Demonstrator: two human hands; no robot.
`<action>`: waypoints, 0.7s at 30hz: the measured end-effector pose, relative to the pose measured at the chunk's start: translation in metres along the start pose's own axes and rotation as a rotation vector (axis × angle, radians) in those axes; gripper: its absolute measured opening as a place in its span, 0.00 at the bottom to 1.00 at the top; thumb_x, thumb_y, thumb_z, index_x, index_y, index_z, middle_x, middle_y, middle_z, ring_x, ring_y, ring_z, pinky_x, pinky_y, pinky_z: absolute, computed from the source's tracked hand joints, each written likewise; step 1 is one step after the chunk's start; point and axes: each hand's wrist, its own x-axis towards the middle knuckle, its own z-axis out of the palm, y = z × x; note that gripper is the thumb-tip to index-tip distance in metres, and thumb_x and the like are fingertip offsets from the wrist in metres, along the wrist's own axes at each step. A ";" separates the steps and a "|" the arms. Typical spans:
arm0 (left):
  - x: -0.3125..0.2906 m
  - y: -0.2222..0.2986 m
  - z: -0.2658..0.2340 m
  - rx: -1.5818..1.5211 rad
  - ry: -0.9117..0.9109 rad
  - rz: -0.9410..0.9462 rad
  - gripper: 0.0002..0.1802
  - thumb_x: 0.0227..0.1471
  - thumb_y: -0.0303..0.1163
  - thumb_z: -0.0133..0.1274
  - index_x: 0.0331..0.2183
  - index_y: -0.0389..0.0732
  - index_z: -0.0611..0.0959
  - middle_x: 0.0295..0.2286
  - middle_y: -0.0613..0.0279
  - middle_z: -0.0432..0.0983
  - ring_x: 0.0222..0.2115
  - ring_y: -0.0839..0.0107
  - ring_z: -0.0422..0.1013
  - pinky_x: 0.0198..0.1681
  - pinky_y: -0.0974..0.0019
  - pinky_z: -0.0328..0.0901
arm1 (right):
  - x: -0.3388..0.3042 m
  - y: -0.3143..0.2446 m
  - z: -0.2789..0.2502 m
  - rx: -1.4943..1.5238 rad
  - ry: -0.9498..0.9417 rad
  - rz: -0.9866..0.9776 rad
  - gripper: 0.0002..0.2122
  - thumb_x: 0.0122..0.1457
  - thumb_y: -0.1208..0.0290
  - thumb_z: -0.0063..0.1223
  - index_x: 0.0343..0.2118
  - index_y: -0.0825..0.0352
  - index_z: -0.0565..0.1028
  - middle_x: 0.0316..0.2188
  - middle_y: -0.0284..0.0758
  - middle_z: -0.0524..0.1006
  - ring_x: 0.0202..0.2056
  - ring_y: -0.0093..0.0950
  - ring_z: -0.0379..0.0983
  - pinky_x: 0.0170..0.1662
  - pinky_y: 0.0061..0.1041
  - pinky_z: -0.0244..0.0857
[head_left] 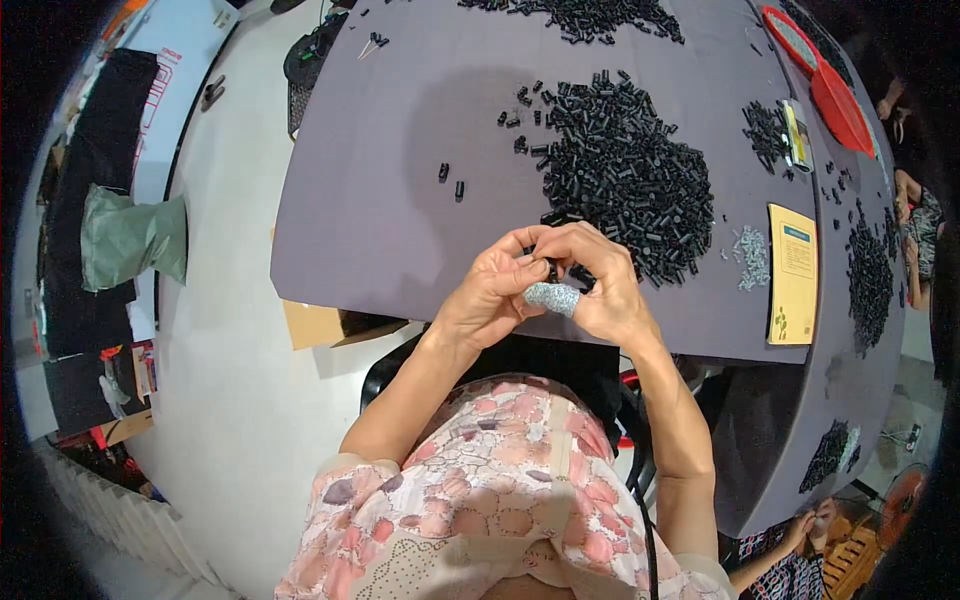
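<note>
In front of my chest, at the table's near edge, both hands meet over a small black part [553,270]. My left hand [487,292] pinches it with thumb and fingertips. My right hand [608,288] closes on it from the other side; a grey speckled wrap [552,298] covers its thumb. The fingers hide most of the part. Just beyond lies a large heap of short black cylindrical pieces [630,170]. Two loose black pieces [460,190] lie left of the heap.
A grey cloth covers the table [370,220]. To the right lie a yellow booklet [793,290], small pale clear pieces [750,258] and a red basket [840,110]. More black heaps [870,280] spread along the right side. Another person's hands [808,525] show at lower right.
</note>
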 end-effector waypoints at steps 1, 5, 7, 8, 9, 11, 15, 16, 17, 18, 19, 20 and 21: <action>0.001 0.000 -0.001 -0.002 -0.013 -0.007 0.24 0.50 0.26 0.55 0.48 0.39 0.67 0.33 0.64 0.73 0.31 0.76 0.73 0.36 0.70 0.71 | 0.000 -0.002 0.001 0.011 0.016 0.006 0.12 0.41 0.75 0.64 0.29 0.68 0.73 0.28 0.34 0.76 0.26 0.26 0.69 0.30 0.22 0.63; -0.004 -0.002 0.003 -0.016 0.037 0.008 0.21 0.49 0.26 0.56 0.46 0.39 0.69 0.32 0.65 0.72 0.32 0.76 0.73 0.34 0.71 0.70 | -0.001 -0.004 0.008 0.073 0.038 0.011 0.09 0.41 0.79 0.57 0.28 0.68 0.72 0.31 0.37 0.77 0.28 0.30 0.69 0.31 0.26 0.64; -0.009 -0.002 -0.003 -0.007 0.027 -0.056 0.21 0.48 0.28 0.57 0.44 0.39 0.70 0.32 0.66 0.70 0.34 0.78 0.70 0.37 0.72 0.70 | -0.005 -0.002 0.012 0.085 0.015 0.059 0.09 0.41 0.79 0.58 0.27 0.68 0.72 0.30 0.36 0.77 0.28 0.30 0.69 0.31 0.26 0.64; -0.011 -0.002 -0.005 -0.010 0.015 -0.044 0.21 0.48 0.28 0.56 0.45 0.39 0.70 0.34 0.65 0.70 0.34 0.78 0.71 0.37 0.72 0.72 | -0.005 -0.005 0.016 0.130 0.022 0.077 0.08 0.41 0.79 0.58 0.27 0.68 0.72 0.29 0.36 0.77 0.27 0.30 0.69 0.31 0.26 0.64; -0.014 -0.002 -0.004 -0.009 0.028 -0.029 0.22 0.48 0.28 0.56 0.45 0.39 0.70 0.34 0.65 0.71 0.34 0.78 0.71 0.38 0.71 0.72 | -0.006 -0.007 0.018 0.145 0.021 0.093 0.09 0.41 0.79 0.58 0.28 0.68 0.73 0.29 0.36 0.77 0.28 0.30 0.69 0.32 0.26 0.64; -0.023 0.001 0.002 0.010 0.122 0.039 0.22 0.48 0.26 0.54 0.46 0.39 0.69 0.35 0.63 0.72 0.34 0.76 0.72 0.36 0.70 0.72 | -0.006 -0.010 0.026 0.089 0.002 0.099 0.09 0.42 0.78 0.58 0.29 0.68 0.73 0.30 0.36 0.76 0.32 0.32 0.70 0.35 0.26 0.64; -0.063 0.016 -0.013 0.213 0.329 0.137 0.15 0.50 0.26 0.47 0.42 0.36 0.70 0.27 0.64 0.68 0.20 0.77 0.62 0.19 0.76 0.57 | -0.008 -0.026 0.039 -0.054 -0.204 0.017 0.25 0.42 0.72 0.62 0.47 0.68 0.69 0.47 0.42 0.68 0.46 0.39 0.66 0.47 0.32 0.63; -0.082 0.029 -0.018 0.263 0.380 0.095 0.14 0.50 0.27 0.46 0.41 0.35 0.71 0.25 0.65 0.67 0.17 0.79 0.59 0.16 0.76 0.53 | -0.006 -0.033 0.042 -0.057 -0.198 0.049 0.26 0.42 0.73 0.63 0.48 0.68 0.68 0.48 0.42 0.67 0.46 0.39 0.66 0.47 0.32 0.63; -0.105 0.037 -0.035 0.348 0.345 0.108 0.11 0.50 0.29 0.46 0.35 0.34 0.74 0.20 0.68 0.63 0.15 0.81 0.54 0.14 0.77 0.49 | -0.004 -0.039 0.045 -0.062 -0.189 0.083 0.27 0.42 0.73 0.63 0.49 0.68 0.67 0.49 0.42 0.66 0.46 0.39 0.67 0.47 0.32 0.64; -0.126 0.049 -0.044 0.500 0.469 0.021 0.09 0.49 0.30 0.47 0.30 0.34 0.76 0.17 0.69 0.62 0.13 0.82 0.53 0.13 0.78 0.46 | -0.004 -0.040 0.045 -0.035 -0.165 0.107 0.23 0.45 0.77 0.59 0.47 0.69 0.68 0.46 0.42 0.69 0.40 0.36 0.70 0.43 0.29 0.66; -0.141 0.059 -0.052 0.581 0.649 -0.056 0.09 0.49 0.30 0.47 0.29 0.35 0.77 0.15 0.70 0.61 0.11 0.82 0.52 0.12 0.77 0.45 | -0.006 -0.034 0.045 -0.036 -0.163 0.111 0.23 0.45 0.77 0.59 0.47 0.69 0.68 0.46 0.42 0.69 0.40 0.36 0.70 0.43 0.29 0.66; -0.158 0.071 -0.063 0.707 0.704 -0.101 0.09 0.49 0.29 0.46 0.30 0.35 0.78 0.16 0.69 0.62 0.12 0.82 0.53 0.12 0.77 0.45 | -0.008 -0.028 0.043 -0.020 -0.160 0.125 0.21 0.46 0.78 0.58 0.46 0.70 0.69 0.44 0.41 0.70 0.36 0.34 0.70 0.41 0.28 0.66; -0.169 0.077 -0.070 0.789 0.803 -0.130 0.09 0.49 0.28 0.44 0.30 0.35 0.78 0.15 0.68 0.63 0.12 0.80 0.54 0.12 0.77 0.46 | -0.009 -0.025 0.040 -0.007 -0.152 0.139 0.19 0.47 0.78 0.57 0.45 0.70 0.70 0.41 0.40 0.72 0.33 0.32 0.71 0.38 0.26 0.67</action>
